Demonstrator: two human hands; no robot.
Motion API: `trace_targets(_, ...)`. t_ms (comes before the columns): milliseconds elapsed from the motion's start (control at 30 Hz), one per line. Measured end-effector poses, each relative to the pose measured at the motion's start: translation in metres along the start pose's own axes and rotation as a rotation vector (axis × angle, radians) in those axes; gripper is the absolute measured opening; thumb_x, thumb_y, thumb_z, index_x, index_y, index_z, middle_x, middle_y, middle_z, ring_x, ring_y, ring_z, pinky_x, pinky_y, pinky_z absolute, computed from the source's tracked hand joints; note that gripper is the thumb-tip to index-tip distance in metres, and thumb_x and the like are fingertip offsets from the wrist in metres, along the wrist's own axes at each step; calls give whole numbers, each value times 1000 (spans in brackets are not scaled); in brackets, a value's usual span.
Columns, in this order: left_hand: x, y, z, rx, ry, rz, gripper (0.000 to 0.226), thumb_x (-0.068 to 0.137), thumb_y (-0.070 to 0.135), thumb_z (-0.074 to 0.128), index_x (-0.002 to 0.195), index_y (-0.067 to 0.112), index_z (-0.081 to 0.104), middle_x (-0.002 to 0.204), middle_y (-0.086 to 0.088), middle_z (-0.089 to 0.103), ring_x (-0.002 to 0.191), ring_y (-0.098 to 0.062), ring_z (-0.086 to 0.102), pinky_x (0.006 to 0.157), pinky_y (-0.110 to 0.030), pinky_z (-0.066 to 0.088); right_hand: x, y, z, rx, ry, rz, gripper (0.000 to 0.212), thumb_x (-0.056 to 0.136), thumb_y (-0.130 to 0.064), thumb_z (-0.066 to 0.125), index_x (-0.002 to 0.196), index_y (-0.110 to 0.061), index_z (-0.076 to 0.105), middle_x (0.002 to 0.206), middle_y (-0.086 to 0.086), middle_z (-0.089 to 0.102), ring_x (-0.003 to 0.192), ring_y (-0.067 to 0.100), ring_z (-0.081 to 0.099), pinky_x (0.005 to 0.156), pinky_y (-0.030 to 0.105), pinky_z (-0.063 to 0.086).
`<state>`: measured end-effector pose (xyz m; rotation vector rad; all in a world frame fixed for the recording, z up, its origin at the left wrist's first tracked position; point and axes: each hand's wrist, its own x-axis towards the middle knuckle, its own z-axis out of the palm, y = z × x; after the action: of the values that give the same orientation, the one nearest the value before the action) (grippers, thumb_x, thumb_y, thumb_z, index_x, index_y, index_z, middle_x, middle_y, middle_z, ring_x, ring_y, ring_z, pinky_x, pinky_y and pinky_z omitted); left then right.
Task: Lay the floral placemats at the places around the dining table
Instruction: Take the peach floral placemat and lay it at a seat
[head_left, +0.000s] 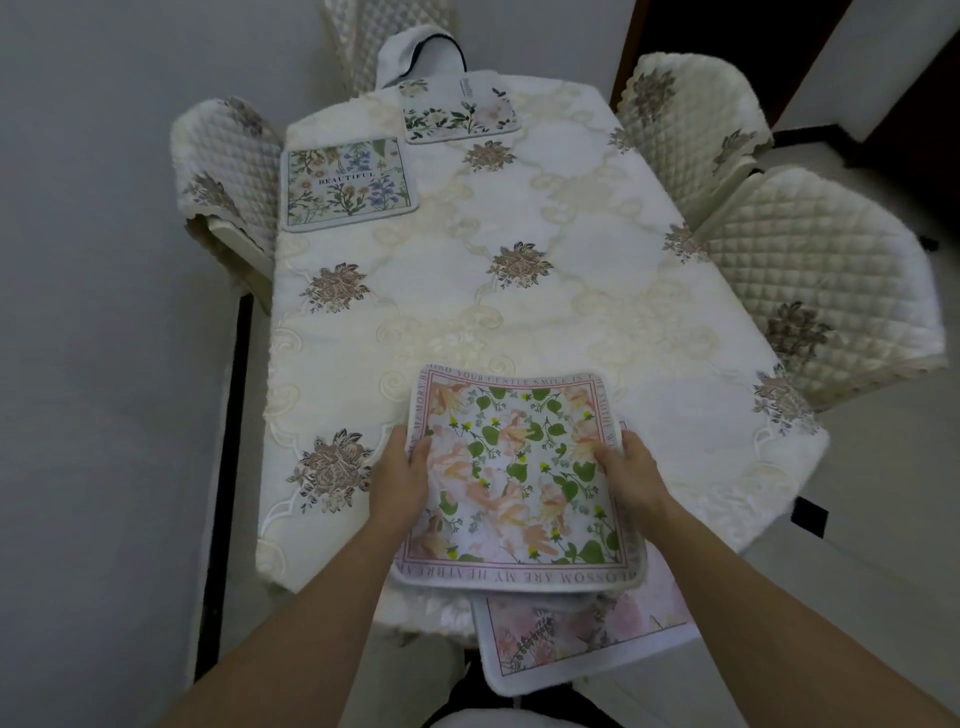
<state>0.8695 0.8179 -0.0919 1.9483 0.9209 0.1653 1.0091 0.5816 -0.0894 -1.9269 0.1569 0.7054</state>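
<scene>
A pink-bordered floral placemat (519, 467) with green leaves and lettering round its edge is held over the near end of the dining table (467, 312). My left hand (402, 480) grips its left edge and my right hand (631, 470) grips its right edge, thumbs on top. Beneath it a second pale pink floral placemat (571, 639) sticks out past the table's near edge. A placemat printed "BEAUTIFUL" (348, 182) lies at the far left place. Another floral placemat (460, 111) lies at the far end.
Quilted cream chairs stand around the table: one at the far left (228, 166), two on the right (691, 119) (826, 280), one at the far end (421, 52). A wall runs close along the left side. The embroidered tablecloth hangs over the edges.
</scene>
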Motion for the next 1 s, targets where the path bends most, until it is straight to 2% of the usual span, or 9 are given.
trace_targets(100,7,29,3,-38,-1,48,29,103,32,44,123,14,55,108,-2,65,96,-21,61,76,-34,49,-5,-14,-20,0,110,-33,28,95,-42,56,111,-19,54,103,4,69,86,23,71,74,47,61)
trace_targets(167,13,51,7,-41,-19,96,26,104,33,43,116,13,55,103,-1,65,92,-21,62,72,-35,49,-9,-25,-37,-4,178,-75,27,96,-43,55,109,-19,54,103,3,68,88,24,69,78,49,59)
trace_targets(300,19,94,21,-29,-67,203,29,104,37,40,106,11,52,89,-4,60,79,-27,59,59,-34,42,-22,-38,-75,36,273,-137,27,98,-42,52,111,-19,53,105,2,67,92,24,68,82,50,57)
trace_targets(467,17,127,35,50,-105,310,31,104,38,40,99,9,50,85,-12,62,75,-31,61,64,-47,50,-34,-41,-107,37,337,-184,28,99,-43,50,114,-20,49,113,2,68,98,23,66,87,50,55)
trace_targets(633,12,149,57,131,-203,420,32,103,38,41,98,7,49,81,-11,61,72,-29,60,61,-46,50,-54,-26,-133,-2,472,-159,31,99,-46,48,118,-22,49,112,2,68,100,26,66,87,47,54)
trace_targets(733,2,162,88,145,-305,477,33,103,38,41,98,7,48,81,-8,60,70,-28,60,57,-43,48,-75,-6,-156,28,608,-109,29,100,-43,49,117,-19,51,108,3,66,95,24,64,81,40,53)
trace_targets(800,-11,173,115,140,-380,522,31,104,37,41,96,7,46,78,-3,57,67,-22,58,50,-34,42,-93,12,-174,45,687,-58,27,100,-43,49,112,-19,50,104,3,66,90,23,65,77,38,53)
trace_targets(900,-36,190,155,138,-495,577,29,104,35,41,97,7,47,77,1,56,65,-14,57,46,-19,36,-124,43,-202,79,798,10,29,99,-45,48,111,-19,50,101,2,67,88,22,67,78,43,57)
trace_targets(1000,-66,209,196,118,-605,635,28,104,35,43,96,9,48,79,4,57,69,-13,56,51,-24,37,-160,71,-231,114,910,72,28,100,-43,47,112,-18,51,99,1,66,81,17,64,64,31,51)
